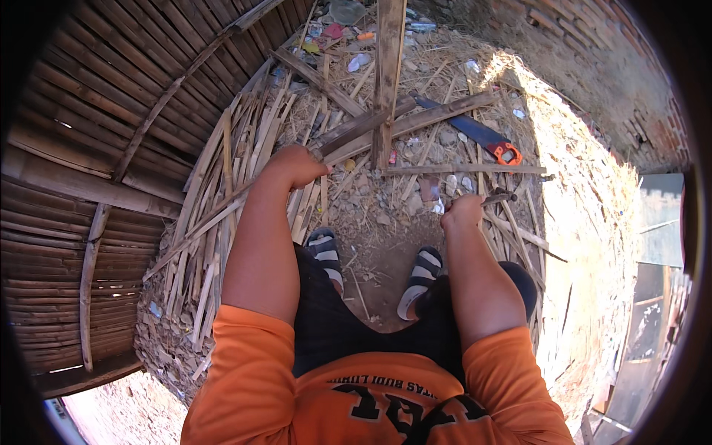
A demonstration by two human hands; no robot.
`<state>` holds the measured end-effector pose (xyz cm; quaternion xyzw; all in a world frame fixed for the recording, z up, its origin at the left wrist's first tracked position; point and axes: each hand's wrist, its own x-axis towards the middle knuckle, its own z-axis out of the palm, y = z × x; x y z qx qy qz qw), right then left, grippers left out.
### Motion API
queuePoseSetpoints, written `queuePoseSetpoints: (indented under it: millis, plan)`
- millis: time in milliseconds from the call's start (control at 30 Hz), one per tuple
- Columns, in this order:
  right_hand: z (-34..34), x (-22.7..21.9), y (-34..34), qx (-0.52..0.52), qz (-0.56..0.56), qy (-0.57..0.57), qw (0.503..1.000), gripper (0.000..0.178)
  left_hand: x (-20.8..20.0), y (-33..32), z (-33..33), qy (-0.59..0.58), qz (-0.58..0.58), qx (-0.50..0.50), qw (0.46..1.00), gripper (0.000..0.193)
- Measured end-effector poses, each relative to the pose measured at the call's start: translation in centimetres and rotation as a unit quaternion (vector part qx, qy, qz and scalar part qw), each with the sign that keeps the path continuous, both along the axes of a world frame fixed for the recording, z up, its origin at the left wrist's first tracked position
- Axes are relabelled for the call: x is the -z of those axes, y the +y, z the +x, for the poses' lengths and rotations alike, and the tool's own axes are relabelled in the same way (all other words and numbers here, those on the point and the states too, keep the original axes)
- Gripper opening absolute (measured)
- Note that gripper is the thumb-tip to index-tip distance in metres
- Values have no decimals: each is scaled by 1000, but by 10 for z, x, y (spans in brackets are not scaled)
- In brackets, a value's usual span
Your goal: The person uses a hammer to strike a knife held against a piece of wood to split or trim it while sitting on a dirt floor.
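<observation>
My left hand [293, 166] is closed around the near end of a short wooden beam [356, 132], which slants up to the right toward an upright post [389, 67]. My right hand [465, 212] grips a hammer [503, 196], its head pointing right; most of the handle is hidden in my fist. Beyond the hands, a longer beam [437, 113] lies slanted behind the foot of the post. A handsaw [478, 134] with a dark blade and an orange handle rests on the ground next to that beam. Below it a thin wooden strip [467, 169] lies crosswise.
Piles of split bamboo strips [215, 222] cover the ground at left, beside a slatted bamboo wall [96, 111]. Straw, rubble and scraps of litter [360, 61] lie further off. A brick wall [586, 59] stands at the far right. My sandalled feet [421, 278] are between the hands.
</observation>
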<state>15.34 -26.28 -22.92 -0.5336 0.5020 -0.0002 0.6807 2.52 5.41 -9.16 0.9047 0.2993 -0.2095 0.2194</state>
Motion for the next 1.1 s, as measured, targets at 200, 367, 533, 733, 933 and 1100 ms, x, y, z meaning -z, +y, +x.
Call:
queuePoseSetpoints:
  millis: [200, 367, 533, 733, 933, 1100]
  plan:
    - [-5, -16, 54, -156, -143, -117, 970, 50, -9, 45, -23, -150, -38, -122, 980, 68]
    - [70, -13, 87, -292, -174, -284, 897, 49, -44, 28, -26, -188, -101, -167, 962, 80]
    - [158, -20, 149, -324, -168, -382, 849, 50, -30, 36, -20, -236, -88, -180, 951, 76]
    - [179, -15, 202, -330, -173, -371, 851, 47, -25, 51, -16, -233, -81, -195, 949, 74]
    - [161, -21, 213, -265, -164, -358, 880, 41, -33, 50, -23, -277, -88, -211, 934, 70]
    - [145, -41, 190, -218, -217, -418, 855, 41, -36, 55, -28, -300, -103, -249, 915, 64]
